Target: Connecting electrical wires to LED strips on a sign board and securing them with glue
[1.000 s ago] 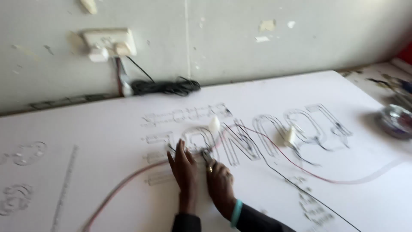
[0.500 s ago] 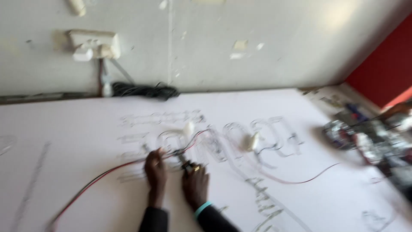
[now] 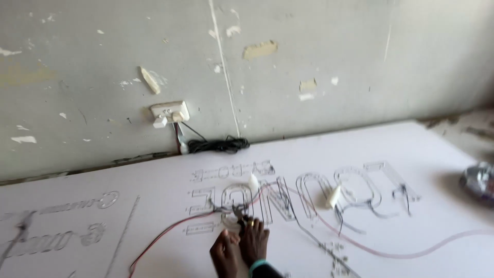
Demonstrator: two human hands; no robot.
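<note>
Head view: left hand (image 3: 224, 254) and right hand (image 3: 253, 239) lie side by side low on the white board (image 3: 411, 154), fingers close together and curled over a red wire (image 3: 170, 231) at a cut-out letter (image 3: 234, 198); whether they pinch it, cannot tell. Board fills the floor below a chipped grey wall (image 3: 309, 51). White socket (image 3: 169, 112) on wall, black cable (image 3: 218, 145) coiled beneath; white caps (image 3: 334, 196) among the outlined letters.

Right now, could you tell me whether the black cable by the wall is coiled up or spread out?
Coiled up. The black cable lies bunched in a tight bundle on the white board, below the wall socket.
</note>
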